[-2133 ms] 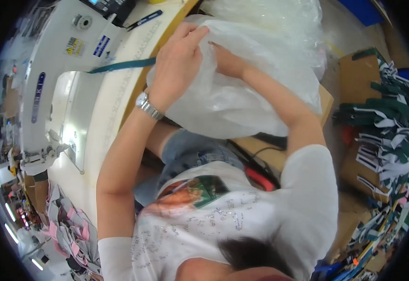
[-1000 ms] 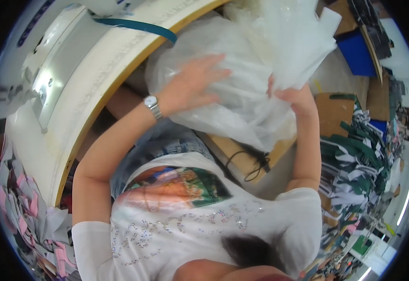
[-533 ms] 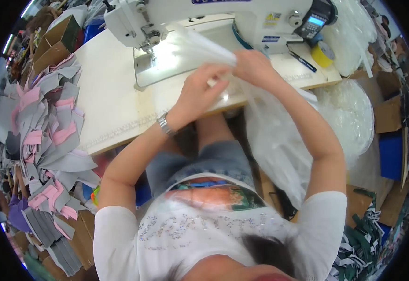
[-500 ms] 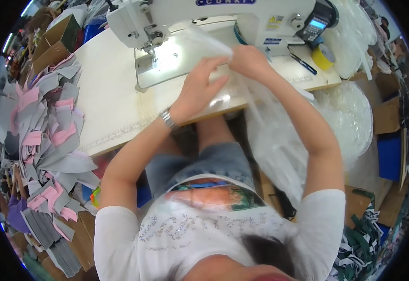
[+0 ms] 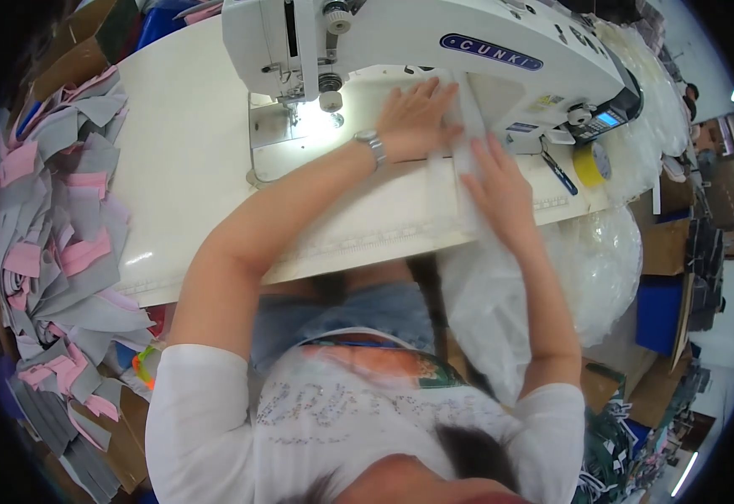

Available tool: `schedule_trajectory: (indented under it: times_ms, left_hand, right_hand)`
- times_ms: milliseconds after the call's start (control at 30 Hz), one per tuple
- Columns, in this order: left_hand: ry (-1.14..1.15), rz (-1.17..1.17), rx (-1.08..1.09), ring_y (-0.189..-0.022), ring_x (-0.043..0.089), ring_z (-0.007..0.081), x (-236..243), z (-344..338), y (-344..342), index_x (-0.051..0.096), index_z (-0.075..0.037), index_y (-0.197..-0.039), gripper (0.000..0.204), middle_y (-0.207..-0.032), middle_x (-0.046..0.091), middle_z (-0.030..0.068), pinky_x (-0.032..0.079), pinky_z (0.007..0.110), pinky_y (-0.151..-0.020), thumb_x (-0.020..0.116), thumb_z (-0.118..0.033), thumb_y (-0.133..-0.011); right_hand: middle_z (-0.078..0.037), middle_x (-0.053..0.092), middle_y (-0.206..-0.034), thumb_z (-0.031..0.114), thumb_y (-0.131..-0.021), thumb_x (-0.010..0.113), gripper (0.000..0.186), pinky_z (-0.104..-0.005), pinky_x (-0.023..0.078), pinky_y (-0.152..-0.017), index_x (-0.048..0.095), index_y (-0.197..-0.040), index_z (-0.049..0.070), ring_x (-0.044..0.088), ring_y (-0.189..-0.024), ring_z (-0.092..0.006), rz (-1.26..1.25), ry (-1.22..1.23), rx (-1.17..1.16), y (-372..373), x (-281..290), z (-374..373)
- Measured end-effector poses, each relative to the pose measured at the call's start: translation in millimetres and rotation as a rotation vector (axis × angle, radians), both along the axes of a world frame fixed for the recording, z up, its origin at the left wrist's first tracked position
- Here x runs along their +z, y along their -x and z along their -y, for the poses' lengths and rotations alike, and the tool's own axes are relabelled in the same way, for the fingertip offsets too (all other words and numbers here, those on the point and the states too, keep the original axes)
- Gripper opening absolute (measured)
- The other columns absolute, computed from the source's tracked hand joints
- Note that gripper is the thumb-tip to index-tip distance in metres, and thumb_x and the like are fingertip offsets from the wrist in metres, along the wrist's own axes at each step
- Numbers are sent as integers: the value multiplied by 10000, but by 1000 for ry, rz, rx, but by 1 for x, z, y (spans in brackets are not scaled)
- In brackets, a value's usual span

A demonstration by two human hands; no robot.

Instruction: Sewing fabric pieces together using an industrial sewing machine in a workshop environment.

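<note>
A length of thin white plastic film [image 5: 491, 315] lies in the middle of the frame, running from beneath the arm of the sewing machine [image 5: 396, 34], across the table [image 5: 186, 151], and hanging over its front edge. The left hand [image 5: 417, 124] reaches under the machine arm, palm down, fingers stretched out and spread, beside the film's upper part; blur hides whether it touches. The right hand [image 5: 501, 191] lies over the film lower down, fingers extended and parted from the thumb, not closed round anything.

To handle the film well, the person would probably do best to press with flat palms, smooth outward from the fold, and let one hand anchor while the other strokes. The loose part hanging below could drag the rest askew, so some slack on the table should help. Fingers are best kept clear of the lit needle area, left of the wrist.

As for writing, a dark blue oval badge [image 5: 491, 52] with pale capitals sits on the machine arm, upper right of centre. Below it are a yellow sticker [image 5: 546, 102] and a small blue label [image 5: 522, 128], their print too small to read. A lit blue screen [image 5: 608, 119] shows farther right.
</note>
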State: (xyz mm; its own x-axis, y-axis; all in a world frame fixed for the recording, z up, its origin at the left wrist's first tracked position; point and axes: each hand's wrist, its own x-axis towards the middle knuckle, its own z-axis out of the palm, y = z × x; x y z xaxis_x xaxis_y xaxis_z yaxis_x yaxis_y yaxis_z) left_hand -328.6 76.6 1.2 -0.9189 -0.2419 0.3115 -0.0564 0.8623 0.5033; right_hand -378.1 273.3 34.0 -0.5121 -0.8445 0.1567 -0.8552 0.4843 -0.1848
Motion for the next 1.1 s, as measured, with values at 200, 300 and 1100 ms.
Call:
schedule_trajectory:
  times_ms: [200,300,1100]
  left_hand:
    - [-116,-118,-190,-1146,484,397,-34,12,-4,689,-163,-1030,262,-1189,544,187,370,497,-998,593,-274,-813]
    - [285,-394,-90,-1279,423,382,-123,15,35,636,-134,-1153,348,-1347,482,192,323,485,-1069,550,-297,-858]
    - [851,103,951,-954,623,269,124,300,-488,667,-155,-1015,224,-996,659,46,509,391,-780,618,-175,-798]
  right_hand:
    - [-231,488,-1351,301,-852,632,482,-475,320,-1080,560,-1272,76,425,-1286,-388,-219,97,91,-1,-25,34]
    - [-221,447,-1413,278,-917,550,517,-480,268,-1123,483,-1364,28,373,-1333,-399,-272,-49,215,-2,-34,39]
    - [-133,651,-1017,-3,-732,700,210,-401,497,-746,666,-937,28,617,-884,-312,-81,255,812,-116,10,103]
